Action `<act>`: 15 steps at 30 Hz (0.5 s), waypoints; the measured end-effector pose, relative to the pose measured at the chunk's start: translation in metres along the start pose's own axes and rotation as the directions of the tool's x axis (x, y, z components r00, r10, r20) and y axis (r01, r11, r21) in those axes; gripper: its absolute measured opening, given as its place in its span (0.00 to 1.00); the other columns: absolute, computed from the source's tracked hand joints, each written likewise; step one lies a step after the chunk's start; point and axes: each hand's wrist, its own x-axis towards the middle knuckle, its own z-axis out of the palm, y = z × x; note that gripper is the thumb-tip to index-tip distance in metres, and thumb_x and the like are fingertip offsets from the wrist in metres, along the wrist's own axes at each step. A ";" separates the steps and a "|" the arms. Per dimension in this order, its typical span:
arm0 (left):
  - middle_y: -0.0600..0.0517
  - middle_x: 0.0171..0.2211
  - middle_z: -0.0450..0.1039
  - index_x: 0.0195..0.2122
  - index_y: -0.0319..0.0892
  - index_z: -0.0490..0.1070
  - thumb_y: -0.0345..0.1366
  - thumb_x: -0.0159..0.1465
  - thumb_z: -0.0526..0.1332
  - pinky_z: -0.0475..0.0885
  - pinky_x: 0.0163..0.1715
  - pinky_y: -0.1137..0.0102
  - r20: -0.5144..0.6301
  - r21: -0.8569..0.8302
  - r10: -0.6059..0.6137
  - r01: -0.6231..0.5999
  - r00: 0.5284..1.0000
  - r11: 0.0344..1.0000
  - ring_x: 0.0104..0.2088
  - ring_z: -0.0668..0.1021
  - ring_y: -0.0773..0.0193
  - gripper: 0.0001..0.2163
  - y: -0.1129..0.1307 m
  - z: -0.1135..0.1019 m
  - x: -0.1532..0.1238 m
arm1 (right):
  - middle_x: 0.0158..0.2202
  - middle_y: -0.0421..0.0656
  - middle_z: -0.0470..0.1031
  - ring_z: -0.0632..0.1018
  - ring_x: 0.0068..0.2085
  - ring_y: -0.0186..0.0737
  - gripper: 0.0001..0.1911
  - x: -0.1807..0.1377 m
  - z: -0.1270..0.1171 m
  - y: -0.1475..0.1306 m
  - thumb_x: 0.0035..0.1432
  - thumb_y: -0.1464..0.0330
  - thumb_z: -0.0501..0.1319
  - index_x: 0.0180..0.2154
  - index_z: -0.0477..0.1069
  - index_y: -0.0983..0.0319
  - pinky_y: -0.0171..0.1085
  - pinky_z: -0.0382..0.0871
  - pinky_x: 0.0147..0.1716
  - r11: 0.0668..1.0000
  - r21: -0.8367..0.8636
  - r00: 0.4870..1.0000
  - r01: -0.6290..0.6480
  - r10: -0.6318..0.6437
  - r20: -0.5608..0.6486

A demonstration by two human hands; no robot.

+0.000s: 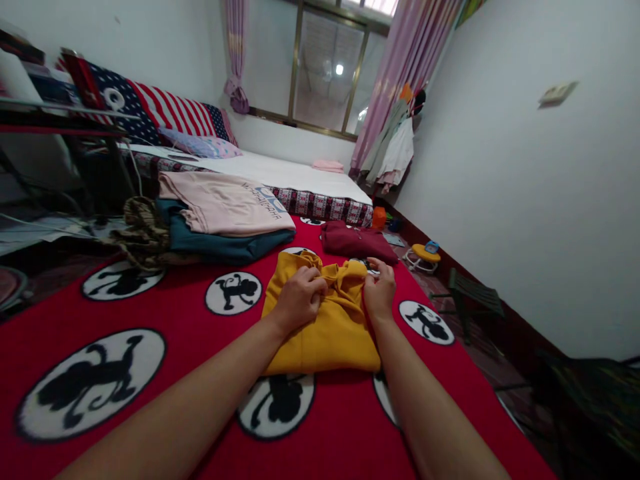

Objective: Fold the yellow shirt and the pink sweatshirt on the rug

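A yellow garment (325, 340) lies folded in front of me, bunched and wrinkled along its far edge. My left hand (301, 297) is on its upper left part, fingers curled into the bunched cloth and closed on it. At the garment's right edge is my right hand (380, 290); its fingers are bent and apart from the thumb, which touches the cloth. Just beyond lies a folded dark red garment (357, 241). To the far left a pale pink garment (225, 203) rests on a folded teal one (230, 247), beside a crumpled brown patterned cloth (145, 230).
Under the clothes spreads a red blanket (185, 313) with black monkey figures in white circles. Behind it stands a bed (280, 170) with pillows. A cluttered desk (55, 113) is at left; a yellow-topped stool (425, 253) and a folding stool (475, 293) stand along the right wall.
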 end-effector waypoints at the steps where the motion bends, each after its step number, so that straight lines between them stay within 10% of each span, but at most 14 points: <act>1: 0.49 0.34 0.69 0.29 0.41 0.71 0.21 0.56 0.55 0.68 0.40 0.64 -0.011 0.003 0.021 -0.021 1.000 1.000 0.39 0.69 0.58 0.09 0.001 0.000 0.000 | 0.44 0.48 0.71 0.75 0.40 0.40 0.22 0.006 -0.001 0.004 0.51 0.74 0.55 0.48 0.73 0.62 0.38 0.70 0.42 0.997 -0.074 0.998 0.017 -0.012 0.065; 9: 0.47 0.37 0.69 0.30 0.40 0.73 0.22 0.61 0.54 0.71 0.42 0.64 -0.099 -0.064 0.211 -0.218 0.973 0.974 0.41 0.71 0.59 0.10 0.002 0.003 -0.002 | 0.40 0.47 0.74 0.75 0.43 0.43 0.11 0.043 0.025 -0.001 0.57 0.65 0.61 0.38 0.80 0.60 0.35 0.66 0.42 0.853 -0.510 0.890 0.113 0.141 0.433; 15: 0.45 0.68 0.46 0.64 0.47 0.56 0.17 0.60 0.50 0.64 0.61 0.59 -0.046 -0.265 0.218 -0.222 0.975 0.938 0.65 0.59 0.57 0.31 0.006 0.009 -0.001 | 0.42 0.50 0.74 0.76 0.41 0.41 0.10 0.043 0.051 -0.016 0.61 0.69 0.58 0.42 0.75 0.63 0.34 0.64 0.41 0.864 -0.487 0.846 0.126 0.162 0.508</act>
